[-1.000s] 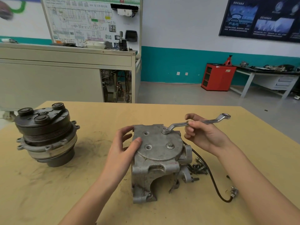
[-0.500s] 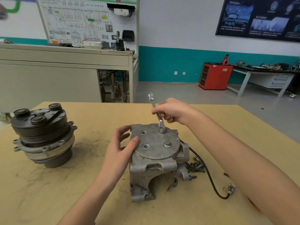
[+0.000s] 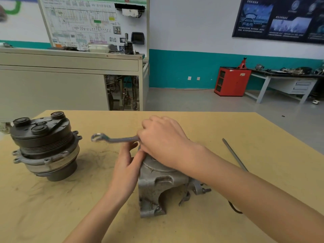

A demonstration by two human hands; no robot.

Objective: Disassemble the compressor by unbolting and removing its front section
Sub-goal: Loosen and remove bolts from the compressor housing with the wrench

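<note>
Right hand [image 3: 161, 137] curled round wrench [image 3: 112, 139], which juts left of it, long axis horizontal, ring end leftward; left hand [image 3: 128, 163], fingers straight, presses compressor housing [image 3: 154, 186].

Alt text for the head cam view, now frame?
A person's right hand grips a wrench over the top of a grey compressor housing on a tan table, its free end pointing left, while the left hand braces the housing's side. A black pulley section stands apart at the left; a thin rod lies at the right.
</note>
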